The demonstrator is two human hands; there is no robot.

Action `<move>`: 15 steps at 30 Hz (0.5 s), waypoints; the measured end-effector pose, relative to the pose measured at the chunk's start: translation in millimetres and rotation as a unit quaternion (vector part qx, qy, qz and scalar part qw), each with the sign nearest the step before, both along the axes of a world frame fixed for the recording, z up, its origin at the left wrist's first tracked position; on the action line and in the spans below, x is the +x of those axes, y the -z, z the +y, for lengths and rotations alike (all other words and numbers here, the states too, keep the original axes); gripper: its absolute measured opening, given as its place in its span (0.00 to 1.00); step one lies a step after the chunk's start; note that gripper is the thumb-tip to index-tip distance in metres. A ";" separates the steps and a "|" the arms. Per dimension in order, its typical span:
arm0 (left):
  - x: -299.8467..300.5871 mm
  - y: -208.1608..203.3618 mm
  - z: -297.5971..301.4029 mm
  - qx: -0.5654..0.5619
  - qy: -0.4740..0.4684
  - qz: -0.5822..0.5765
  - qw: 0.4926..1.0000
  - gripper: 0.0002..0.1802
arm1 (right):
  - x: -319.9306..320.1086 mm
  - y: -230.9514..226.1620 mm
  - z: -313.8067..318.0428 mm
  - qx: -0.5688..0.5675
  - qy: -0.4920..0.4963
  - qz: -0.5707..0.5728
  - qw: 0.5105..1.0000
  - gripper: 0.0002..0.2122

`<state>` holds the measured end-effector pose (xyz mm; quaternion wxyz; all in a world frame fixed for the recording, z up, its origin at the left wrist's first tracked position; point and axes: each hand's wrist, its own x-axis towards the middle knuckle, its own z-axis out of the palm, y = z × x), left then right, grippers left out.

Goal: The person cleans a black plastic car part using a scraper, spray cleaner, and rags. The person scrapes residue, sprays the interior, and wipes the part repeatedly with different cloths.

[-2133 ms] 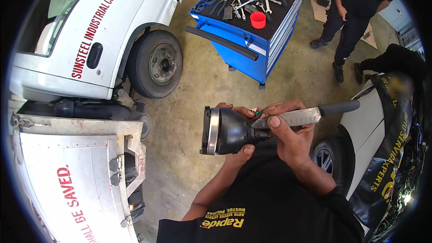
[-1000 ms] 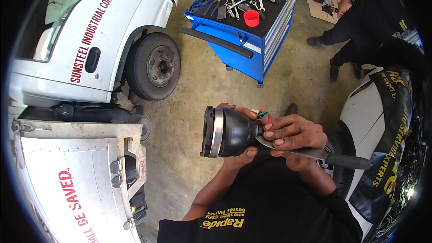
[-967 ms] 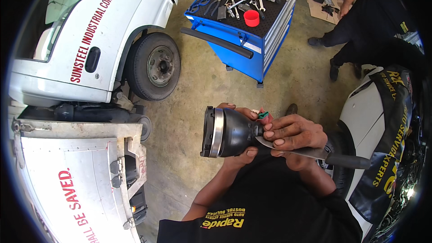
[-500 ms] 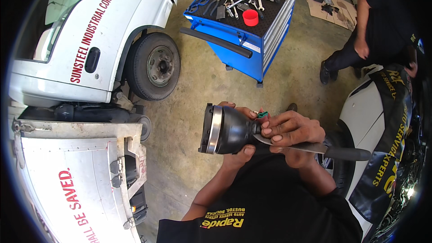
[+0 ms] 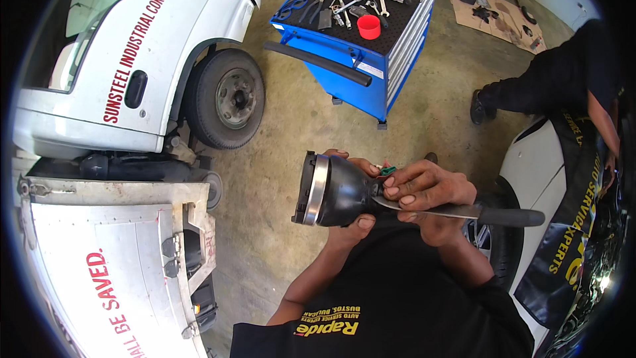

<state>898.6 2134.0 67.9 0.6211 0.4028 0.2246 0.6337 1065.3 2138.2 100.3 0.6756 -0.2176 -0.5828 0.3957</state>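
Note:
A black cone-shaped part that looks like a rubber boot [image 5: 346, 192], with a shiny metal band [image 5: 319, 189] round its wide end, lies sideways in front of my chest. My left hand [image 5: 354, 224] wraps it from below, thumb on the near side and fingertips showing on the far side. At its narrow neck my right hand [image 5: 434, 192] is closed, fingers pressed together. It holds a flat grey-bladed tool like a knife [image 5: 510, 217], whose dark handle points right and whose tip meets the neck. A small green and reddish scrap [image 5: 387, 170] shows by the right fingertips.
A blue tool cart [image 5: 351, 59] ahead carries wrenches, pliers and a red ring-shaped cup [image 5: 369, 26]. A white truck [image 5: 152, 40] with its wheel [image 5: 226, 97] stands left. To the right, a co-worker [image 5: 563, 73] bends over a white car [image 5: 530, 159] with a dark fender cover.
The co-worker has bent further down toward the car at right. My right fingers have shifted slightly at the neck, and less of the reddish scrap shows. The boot has hardly moved.

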 end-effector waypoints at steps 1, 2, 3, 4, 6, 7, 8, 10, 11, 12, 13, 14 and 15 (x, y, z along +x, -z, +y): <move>-0.9 -0.9 -0.5 -0.001 0.003 0.002 1.000 0.60 | 0.1 0.5 0.4 0.006 -0.011 0.005 1.000 0.09; -1.2 -1.4 -1.1 -0.005 -0.004 0.009 1.000 0.60 | -0.9 0.9 0.3 -0.016 -0.015 0.021 1.000 0.09; 0.3 -1.7 -1.5 -0.009 -0.009 0.015 1.000 0.61 | -1.0 0.8 -0.9 -0.038 -0.017 0.035 0.999 0.08; 1.0 -1.8 -1.7 -0.014 -0.014 0.021 1.000 0.61 | -1.3 0.7 -2.3 -0.060 -0.019 0.049 0.997 0.08; 0.9 -0.8 -0.2 -0.010 -0.019 0.024 0.999 0.61 | -6.4 -0.3 -5.6 -0.104 -0.010 0.077 0.992 0.07; 1.0 -0.2 1.1 -0.008 -0.022 0.025 0.999 0.61 | -8.7 -1.1 -6.8 -0.125 -0.004 0.091 0.988 0.07; 1.2 0.3 2.4 -0.006 -0.020 0.027 0.999 0.62 | -9.7 -2.3 -7.6 -0.131 -0.006 0.100 0.986 0.07; -0.9 1.2 2.0 -0.005 -0.023 0.035 0.999 0.62 | -12.3 -4.5 -9.4 -0.147 -0.017 0.122 0.981 0.07; -1.2 0.9 1.4 -0.007 -0.025 0.035 0.999 0.62 | -12.0 -6.4 -10.4 -0.168 -0.022 0.122 0.978 0.07; -0.9 0.1 1.0 -0.008 -0.027 0.035 0.999 0.62 | -10.8 -9.3 -11.5 -0.188 -0.026 0.122 0.974 0.07; -0.6 -0.3 0.5 -0.010 -0.028 0.034 0.999 0.62 | -10.1 -10.8 -12.3 -0.208 -0.029 0.122 0.970 0.07; -0.7 -0.4 -0.1 -0.013 -0.026 0.033 0.999 0.63 | -10.9 -9.2 -12.3 -0.206 -0.021 0.129 0.970 0.07; -0.1 -0.7 0.2 -0.015 -0.023 0.032 0.999 0.63 | -11.8 -6.4 -11.4 -0.203 -0.012 0.136 0.970 0.07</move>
